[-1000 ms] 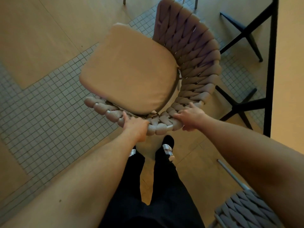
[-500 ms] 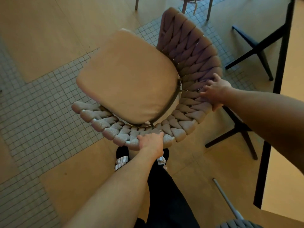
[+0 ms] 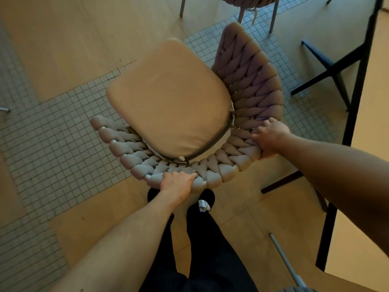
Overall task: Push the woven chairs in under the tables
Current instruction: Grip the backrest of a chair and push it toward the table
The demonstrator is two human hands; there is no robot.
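Note:
A woven chair with a thick braided backrest and a tan seat cushion stands just in front of me, seen from above. My left hand grips the near rim of the braided back. My right hand holds the rim further round on the right side. The table with a light wooden top and black frame runs along the right edge; its dark cross-shaped base shows beneath. The chair's seat faces away to the upper left, beside the table.
Another woven chair stands at the top edge on thin metal legs. A grey woven chair and its metal leg sit at the bottom right. The floor mixes wood panels with small grey tiles. My feet are right behind the chair.
My right hand left the near rim and shifted round to the right side of the backrest. The chair has turned and come a little nearer the table; my left hand kept its grip.

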